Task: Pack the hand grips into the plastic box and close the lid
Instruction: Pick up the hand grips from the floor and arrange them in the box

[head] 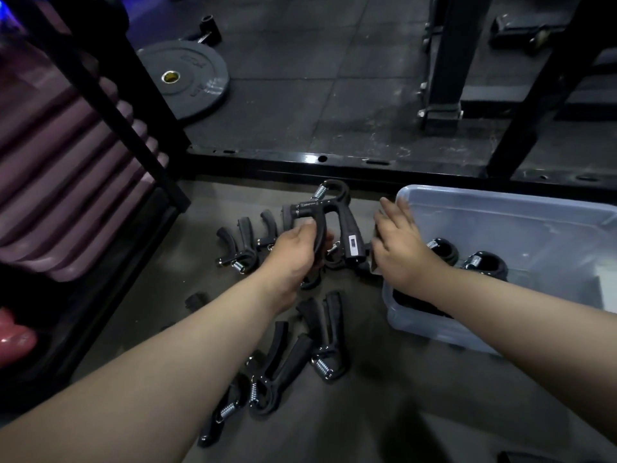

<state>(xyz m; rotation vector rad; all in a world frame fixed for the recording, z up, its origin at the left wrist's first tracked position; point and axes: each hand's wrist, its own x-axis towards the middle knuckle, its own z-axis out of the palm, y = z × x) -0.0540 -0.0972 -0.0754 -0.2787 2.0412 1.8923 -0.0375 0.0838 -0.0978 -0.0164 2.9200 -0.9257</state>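
Between left fingers [307, 227], hand grip [329, 205]

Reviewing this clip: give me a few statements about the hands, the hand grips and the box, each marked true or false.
1. The left hand holds one hand grip. True.
2. The plastic box is empty. False: at least two packed hand grips lie in it.
3. A lid covers the box. False: the box stands open.
4. Several loose hand grips lie on the floor. True.
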